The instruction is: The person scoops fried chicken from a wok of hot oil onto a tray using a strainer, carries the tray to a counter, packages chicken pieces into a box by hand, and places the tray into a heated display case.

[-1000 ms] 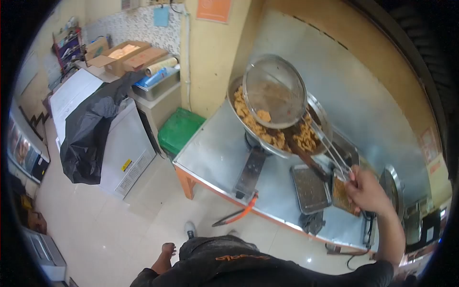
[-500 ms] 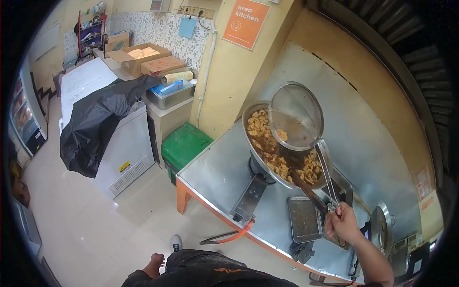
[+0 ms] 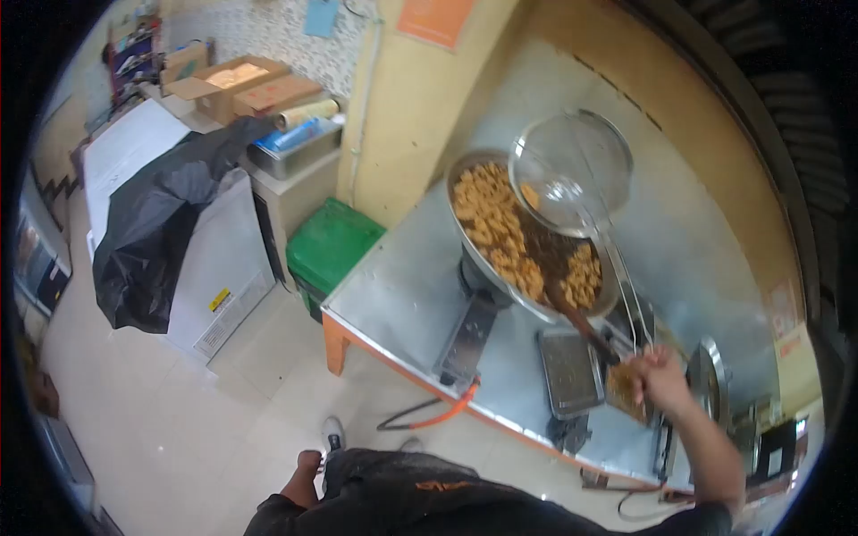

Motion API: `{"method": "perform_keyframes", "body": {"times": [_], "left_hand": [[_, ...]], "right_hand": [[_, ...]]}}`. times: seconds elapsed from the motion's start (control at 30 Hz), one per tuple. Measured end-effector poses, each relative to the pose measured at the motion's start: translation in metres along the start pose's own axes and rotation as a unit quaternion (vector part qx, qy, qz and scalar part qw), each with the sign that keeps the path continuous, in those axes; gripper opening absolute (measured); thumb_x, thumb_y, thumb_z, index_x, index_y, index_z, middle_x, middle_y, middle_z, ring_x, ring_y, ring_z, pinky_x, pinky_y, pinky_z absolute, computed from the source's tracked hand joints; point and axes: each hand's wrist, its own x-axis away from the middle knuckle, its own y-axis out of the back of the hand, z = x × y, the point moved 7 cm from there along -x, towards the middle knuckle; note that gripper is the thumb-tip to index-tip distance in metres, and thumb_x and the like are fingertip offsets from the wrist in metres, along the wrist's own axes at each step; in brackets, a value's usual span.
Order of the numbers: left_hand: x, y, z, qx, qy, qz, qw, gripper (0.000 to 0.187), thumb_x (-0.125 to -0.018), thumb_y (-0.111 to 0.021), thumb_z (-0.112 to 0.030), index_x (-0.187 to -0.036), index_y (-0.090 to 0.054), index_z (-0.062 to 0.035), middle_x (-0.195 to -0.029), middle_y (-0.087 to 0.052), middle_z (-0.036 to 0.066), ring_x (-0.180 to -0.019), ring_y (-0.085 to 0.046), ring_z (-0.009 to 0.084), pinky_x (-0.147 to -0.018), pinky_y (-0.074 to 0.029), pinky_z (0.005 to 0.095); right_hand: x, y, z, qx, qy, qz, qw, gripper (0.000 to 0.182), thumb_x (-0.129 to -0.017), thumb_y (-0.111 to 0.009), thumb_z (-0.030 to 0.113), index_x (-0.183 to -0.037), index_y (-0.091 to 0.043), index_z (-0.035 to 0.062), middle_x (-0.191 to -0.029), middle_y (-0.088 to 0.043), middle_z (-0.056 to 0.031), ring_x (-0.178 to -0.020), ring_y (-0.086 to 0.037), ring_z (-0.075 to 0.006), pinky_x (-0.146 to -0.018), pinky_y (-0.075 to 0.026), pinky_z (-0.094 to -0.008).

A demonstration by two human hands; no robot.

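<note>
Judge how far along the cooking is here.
Apparently done: the pieces in the pan look golden. In hand: the right hand holds a strainer over the pan. Left, probably: lifting the pieces out, since many lie in the pan; whether they are cooked through cannot be told.

Lit bright, src unseen | floor glare spots | slight blur | fisheye warp, dark corners

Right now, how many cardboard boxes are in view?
3, all on the counter: an open box, a flatter closed box beside it, nearer the camera, and a third box farther back. Others may be hidden behind them.
</note>
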Motion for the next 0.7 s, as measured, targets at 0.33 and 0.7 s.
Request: {"method": "perform_keyframes", "body": {"times": [0.33,0.7], "left_hand": [[0.034,0.007,-0.010,0.086,0.035,0.002,0.996,0.019,-0.080,-0.050,-0.017,-0.094,-0.058,-0.0064,-0.084,-0.059,0.009,-0.067,-0.056,0.0213,-0.059,-0.045,0.0383],[0.032,0.013,-0.024,0.019,0.036,0.010,0.999,0.022,-0.078,-0.049,-0.014,-0.095,-0.058,-0.0044,-0.083,-0.058,0.008,-0.063,-0.056,0.0199,-0.053,-0.044,0.0353]], "right_hand": [[0.024,0.021,0.047,0.276,-0.054,-0.031,0.959,0.023,-0.089,-0.052,0.008,-0.073,-0.035,0.0057,-0.053,-0.047,-0.0065,-0.036,-0.049,-0.0137,-0.032,-0.037,-0.0291],[0.047,-0.022,0.084,0.318,-0.093,-0.017,0.943,0.024,-0.088,-0.050,0.006,-0.070,-0.035,0.0037,-0.051,-0.048,-0.0069,-0.036,-0.051,-0.0148,-0.033,-0.039,-0.0289]]}}
